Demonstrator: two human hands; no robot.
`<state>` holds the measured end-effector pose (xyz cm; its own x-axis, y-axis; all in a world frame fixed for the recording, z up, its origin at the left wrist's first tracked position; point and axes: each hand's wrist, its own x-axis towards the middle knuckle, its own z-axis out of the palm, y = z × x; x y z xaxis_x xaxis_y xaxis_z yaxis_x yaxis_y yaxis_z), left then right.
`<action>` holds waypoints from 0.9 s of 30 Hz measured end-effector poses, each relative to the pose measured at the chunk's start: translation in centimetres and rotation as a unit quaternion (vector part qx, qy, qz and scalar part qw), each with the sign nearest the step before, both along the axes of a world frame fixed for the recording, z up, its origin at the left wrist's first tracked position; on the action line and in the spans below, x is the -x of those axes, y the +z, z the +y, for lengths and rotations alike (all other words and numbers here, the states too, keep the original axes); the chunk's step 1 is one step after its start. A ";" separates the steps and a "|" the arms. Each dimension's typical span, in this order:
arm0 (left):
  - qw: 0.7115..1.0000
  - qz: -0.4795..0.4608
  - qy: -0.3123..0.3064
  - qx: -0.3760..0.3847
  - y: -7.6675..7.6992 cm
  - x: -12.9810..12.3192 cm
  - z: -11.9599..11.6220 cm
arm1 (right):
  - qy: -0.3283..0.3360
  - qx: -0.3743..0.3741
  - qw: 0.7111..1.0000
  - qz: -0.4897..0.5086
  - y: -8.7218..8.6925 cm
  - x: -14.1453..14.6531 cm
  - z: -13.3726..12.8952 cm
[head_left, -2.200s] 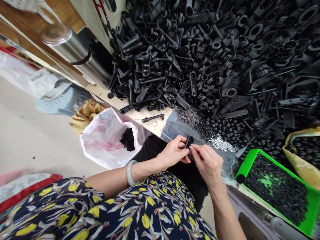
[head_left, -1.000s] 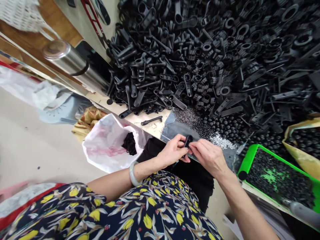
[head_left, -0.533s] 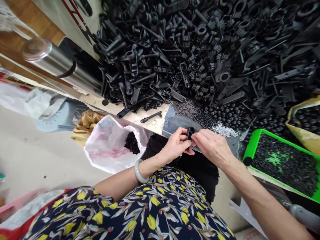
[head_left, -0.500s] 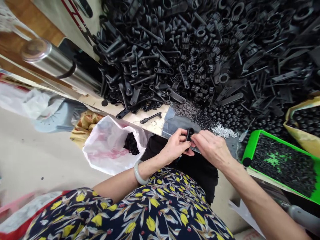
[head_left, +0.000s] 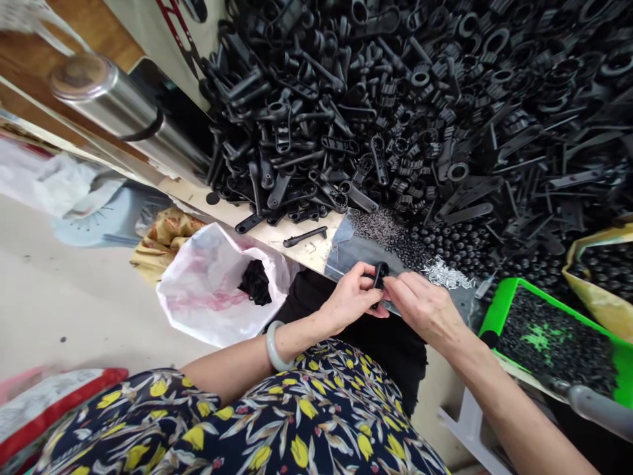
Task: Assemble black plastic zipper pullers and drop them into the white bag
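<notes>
Between the fingers of my left hand [head_left: 353, 298] is a black plastic part [head_left: 380, 276], held upright above the table's front edge. My right hand [head_left: 426, 305] touches the part's right side, its fingers pinched together; whatever they hold is too small to make out. Just beyond my hands lie small brown pieces [head_left: 378, 224], black balls [head_left: 452, 241] and silver pins [head_left: 448, 273]. A single black lever [head_left: 305, 237] rests on the bare wood to the left. A large heap of black plastic parts [head_left: 346, 112] covers the table behind.
A green tray [head_left: 546, 300] of small black pieces stands at the right, beside a yellow bag [head_left: 601, 284]. At the left are a steel flask [head_left: 128, 109] and a white sack [head_left: 198, 297] below the table edge. A grey tool handle [head_left: 601, 409] is at lower right.
The view has shifted slightly, so the table things appear a little further right. Both hands stay together at the black part, which now looks turned more edge-on.
</notes>
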<state>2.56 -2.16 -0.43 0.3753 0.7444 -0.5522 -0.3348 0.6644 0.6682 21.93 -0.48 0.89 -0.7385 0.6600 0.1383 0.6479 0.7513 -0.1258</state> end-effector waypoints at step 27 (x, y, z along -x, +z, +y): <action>0.996 0.047 -0.011 -0.077 -1.6 -0.2 -0.4 | 0.050 0.085 0.986 -0.138 3.5 1.6 2.7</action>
